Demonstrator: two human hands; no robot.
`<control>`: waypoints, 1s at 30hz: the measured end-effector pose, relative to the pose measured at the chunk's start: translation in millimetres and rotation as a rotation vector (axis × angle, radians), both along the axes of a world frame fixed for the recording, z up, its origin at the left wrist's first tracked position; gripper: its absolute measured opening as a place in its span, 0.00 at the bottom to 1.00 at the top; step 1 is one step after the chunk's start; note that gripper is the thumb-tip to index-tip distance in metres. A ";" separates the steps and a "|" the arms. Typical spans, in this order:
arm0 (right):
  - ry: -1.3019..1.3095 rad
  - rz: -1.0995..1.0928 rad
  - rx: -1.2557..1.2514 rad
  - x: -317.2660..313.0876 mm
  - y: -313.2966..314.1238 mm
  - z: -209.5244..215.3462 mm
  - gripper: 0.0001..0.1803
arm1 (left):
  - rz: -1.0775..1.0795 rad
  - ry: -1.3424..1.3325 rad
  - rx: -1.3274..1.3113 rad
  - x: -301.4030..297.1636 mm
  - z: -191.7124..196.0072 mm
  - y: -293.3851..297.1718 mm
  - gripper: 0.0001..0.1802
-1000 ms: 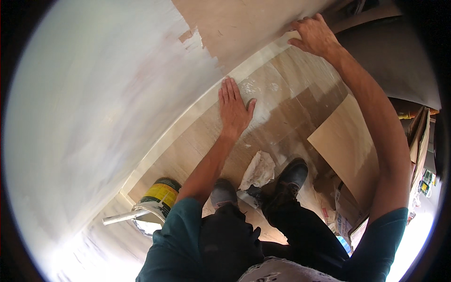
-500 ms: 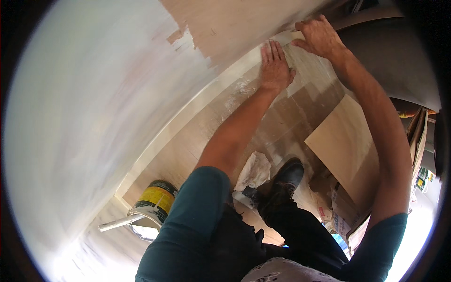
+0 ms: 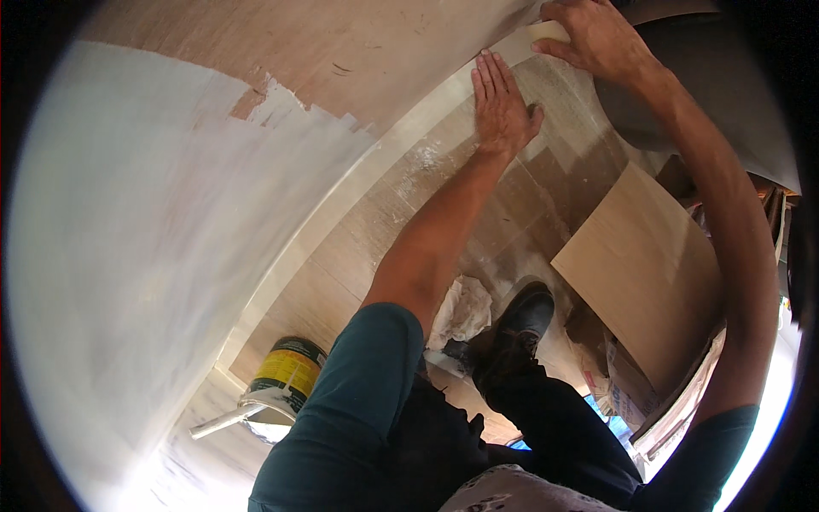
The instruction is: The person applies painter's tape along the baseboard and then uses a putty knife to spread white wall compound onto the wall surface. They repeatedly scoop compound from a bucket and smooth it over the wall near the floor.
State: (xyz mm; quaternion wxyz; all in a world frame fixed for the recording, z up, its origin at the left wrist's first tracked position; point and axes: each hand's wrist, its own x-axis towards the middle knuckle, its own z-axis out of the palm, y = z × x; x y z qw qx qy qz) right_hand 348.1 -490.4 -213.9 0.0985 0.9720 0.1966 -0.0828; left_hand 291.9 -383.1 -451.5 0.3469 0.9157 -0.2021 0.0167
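Observation:
My left hand (image 3: 505, 107) lies flat, fingers stretched out, with its fingertips on the pale strip of masking tape (image 3: 426, 107) that runs along the foot of the wall (image 3: 171, 188). Beyond it and to the right, my right hand (image 3: 601, 38) is closed round a cream roll of masking tape (image 3: 548, 32), of which only part shows between thumb and fingers. Its fingertips are cut off by the top of the picture. The wall is patchy white below and bare brownish above.
A paint can (image 3: 286, 371) with a stick-like handle across its rim stands at lower left. Crumpled whitish cloth or paper (image 3: 463, 311) lies by my shoe (image 3: 525, 316). At right are a cardboard sheet (image 3: 644, 264) and a dark, rounded covered object (image 3: 708, 94) on the tiled floor.
My right hand has moved farther along the wall with the tape roll, away from my left hand. The left has slid slightly forward, still flat. The view has shifted right.

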 end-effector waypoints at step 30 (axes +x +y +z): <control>-0.015 0.049 -0.004 7.1 7.6 -28.7 0.26 | 0.030 -0.093 0.202 5.7 -5.2 -12.5 0.63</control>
